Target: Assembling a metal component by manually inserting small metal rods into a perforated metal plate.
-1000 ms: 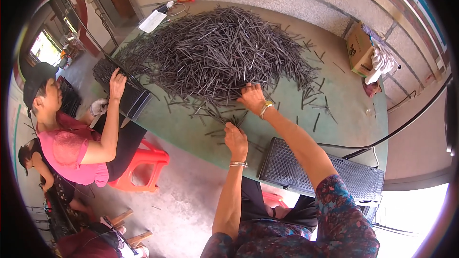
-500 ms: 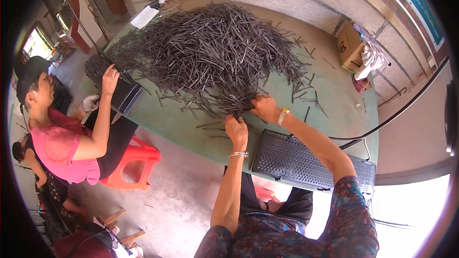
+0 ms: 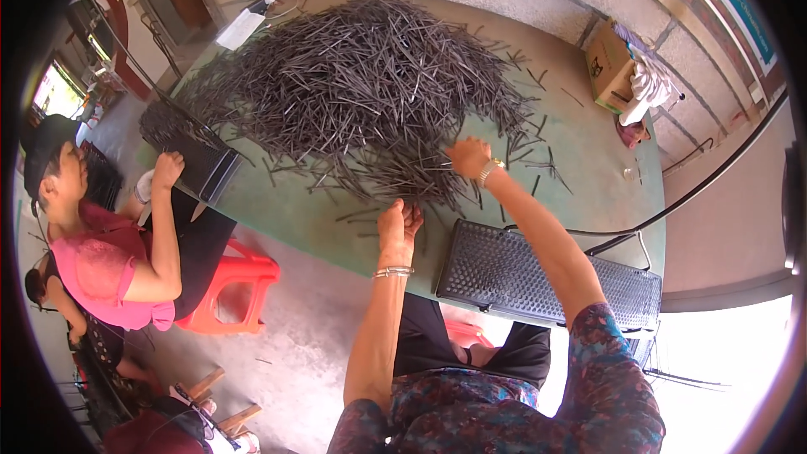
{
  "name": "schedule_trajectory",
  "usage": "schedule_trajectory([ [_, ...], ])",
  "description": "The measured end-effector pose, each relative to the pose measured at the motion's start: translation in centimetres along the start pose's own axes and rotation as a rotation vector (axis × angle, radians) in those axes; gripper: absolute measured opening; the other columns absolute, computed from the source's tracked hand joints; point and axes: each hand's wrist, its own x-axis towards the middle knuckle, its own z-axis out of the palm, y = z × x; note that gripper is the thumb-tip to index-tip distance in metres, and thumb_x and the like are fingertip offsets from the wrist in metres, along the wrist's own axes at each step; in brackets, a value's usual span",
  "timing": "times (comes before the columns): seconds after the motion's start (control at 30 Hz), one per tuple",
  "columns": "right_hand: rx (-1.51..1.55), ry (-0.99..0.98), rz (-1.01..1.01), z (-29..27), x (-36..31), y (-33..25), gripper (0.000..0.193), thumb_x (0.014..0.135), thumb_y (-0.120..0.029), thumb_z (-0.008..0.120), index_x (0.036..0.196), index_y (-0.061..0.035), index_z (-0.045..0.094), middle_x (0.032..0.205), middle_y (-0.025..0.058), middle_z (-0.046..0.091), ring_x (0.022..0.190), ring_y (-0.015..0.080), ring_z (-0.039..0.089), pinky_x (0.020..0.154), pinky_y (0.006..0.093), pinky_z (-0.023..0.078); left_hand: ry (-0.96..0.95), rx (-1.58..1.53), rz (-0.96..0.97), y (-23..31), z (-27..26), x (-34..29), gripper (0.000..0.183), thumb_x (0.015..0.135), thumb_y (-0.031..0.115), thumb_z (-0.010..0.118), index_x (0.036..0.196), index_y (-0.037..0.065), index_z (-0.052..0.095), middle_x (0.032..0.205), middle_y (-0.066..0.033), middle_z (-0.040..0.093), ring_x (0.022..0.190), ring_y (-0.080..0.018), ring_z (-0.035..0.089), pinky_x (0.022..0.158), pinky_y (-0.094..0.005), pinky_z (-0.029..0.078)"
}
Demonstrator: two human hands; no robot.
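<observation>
A large heap of thin dark strips (image 3: 353, 76) covers much of the green table. At its near edge lies a looser clump of the same strips (image 3: 412, 170). My right hand (image 3: 471, 156), with a watch on the wrist, reaches to the right side of this clump, its fingers closed on a few dark strips. Just in front of the clump is my left hand (image 3: 398, 227), a bracelet on its wrist. Its fingers are loosely bent and apart, and no strip shows in them. A black tray with rows of small holes (image 3: 513, 273) rests at the table's front edge under my right forearm.
A co-worker in pink (image 3: 109, 261) sits at the left beside another black tray (image 3: 206, 170) and a red stool (image 3: 231, 286). A cardboard box with cloth (image 3: 612, 67) stands at the right wall. A black cable (image 3: 681, 202) arcs over the right side.
My hands have drawn apart: the left has moved back toward me and loosened, while the right has moved slightly up and away. The co-worker's raised hand has come down.
</observation>
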Motion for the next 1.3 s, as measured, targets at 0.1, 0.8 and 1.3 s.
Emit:
schedule_trajectory([
  [0.1, 0.138, 0.116, 0.133, 1.0, -0.2, -1.8, 0.028, 0.087, -0.03, 0.054, 0.092, -0.0064, 0.069, 0.108, 0.0209, 0.061, 0.099, 0.0419, 0.059, 0.085, 0.0466, 0.049, 0.015, 0.014, -0.023, 0.7, 0.0, 0.8, 0.015, 0.094, 0.019, 0.049, 0.097, 0.007, 0.058, 0.086, -0.0055, 0.066, 0.082, -0.0185, 0.063, 0.075, -0.0331, 0.049],
  [0.8, 0.433, 0.022, -0.054, 6.5, 2.1, -3.3, 0.033, 0.09, -0.032, 0.048, 0.094, -0.0075, 0.07, 0.102, 0.0251, 0.065, 0.093, 0.0434, 0.063, 0.086, 0.0496, 0.049, -0.164, 0.209, -0.192, 0.4, 3.6, 6.9, 0.044, 0.087, 0.047, 0.064, 0.104, 0.007, 0.059, 0.088, -0.0086, 0.065, 0.073, -0.024, 0.065, 0.065, -0.0398, 0.056],
  [1.3, 0.268, 0.635, -0.205, -3.9, -7.6, -6.7, 0.01, 0.08, -0.013, 0.059, 0.085, -0.0043, 0.057, 0.088, 0.0128, 0.061, 0.084, 0.0323, 0.058, 0.072, 0.0428, 0.047, -0.266, -0.044, -0.082, 0.9, 7.7, 3.4, 0.039, 0.082, 0.049, 0.07, 0.099, 0.014, 0.063, 0.1, -0.0004, 0.065, 0.089, -0.0137, 0.063, 0.08, -0.0307, 0.053],
])
